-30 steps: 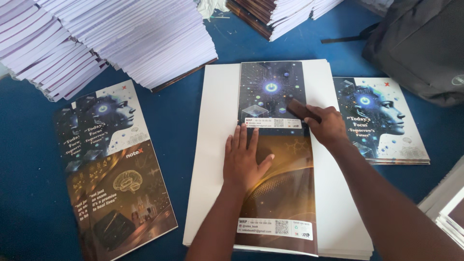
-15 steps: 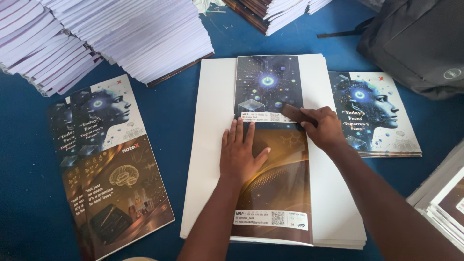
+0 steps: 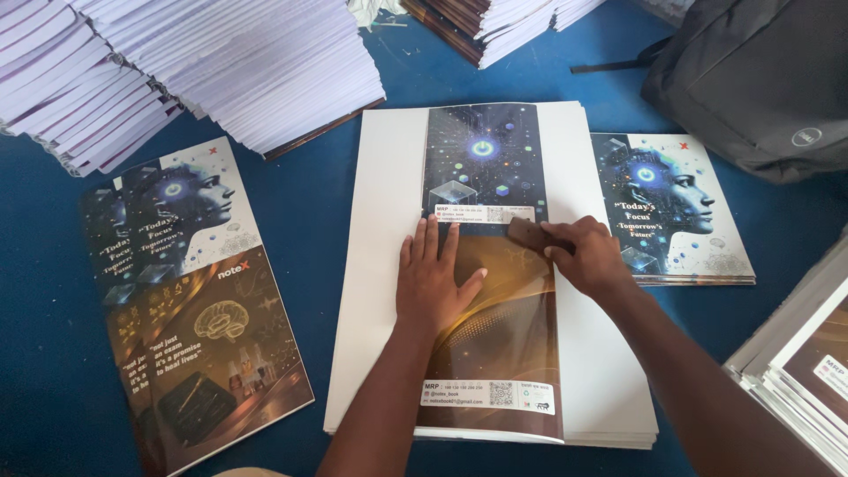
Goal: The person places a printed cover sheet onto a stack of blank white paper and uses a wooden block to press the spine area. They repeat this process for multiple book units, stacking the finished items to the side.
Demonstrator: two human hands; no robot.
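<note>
Left hand (image 3: 433, 283) flat, fingers spread, on glossy printed cover sheet (image 3: 490, 265); right hand (image 3: 587, 256) grips small brown block (image 3: 527, 234) mid-sheet; upper half looks smoothed, lower half left.

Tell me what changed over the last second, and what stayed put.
The right hand slid the small brown block a little down the printed cover, from the white label strip onto the brown half. The left hand stayed flat on the cover. Nothing was picked up or let go. The white sheets, the loose covers on both sides and the paper stacks did not move.
</note>
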